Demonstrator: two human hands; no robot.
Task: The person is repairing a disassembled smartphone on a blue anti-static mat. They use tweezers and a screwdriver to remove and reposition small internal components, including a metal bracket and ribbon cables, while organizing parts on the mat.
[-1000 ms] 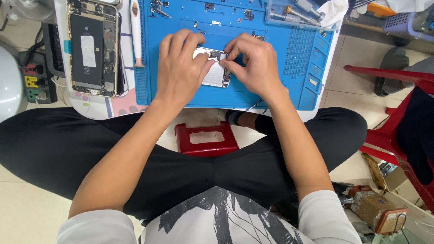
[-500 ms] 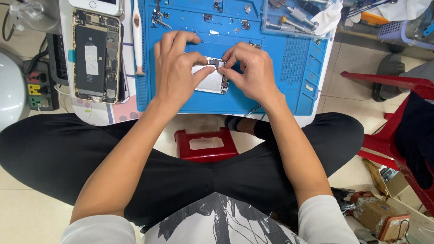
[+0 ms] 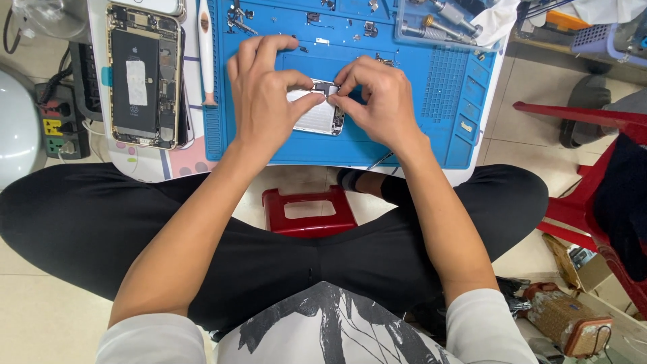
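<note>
A small silver metal phone part (image 3: 317, 114) lies on the blue repair mat (image 3: 418, 128). My left hand (image 3: 266, 94) grips its left side with thumb and fingers. My right hand (image 3: 377, 101) pinches its upper right corner, where a small dark piece sits. Both hands cover much of the part. An opened gold phone (image 3: 143, 74), with its battery and inner parts showing, lies left of the mat.
Small screws and parts are scattered along the mat's far edge (image 3: 310, 20). A clear tray of tools (image 3: 445, 20) sits far right. A white tool (image 3: 205, 47) lies beside the mat. A power strip (image 3: 57, 121) is at left; a red stool (image 3: 310, 212) stands below.
The view has shifted, so the mat and hands sit lower in the frame. Both hands stay on the silver part, with only small finger movements.
</note>
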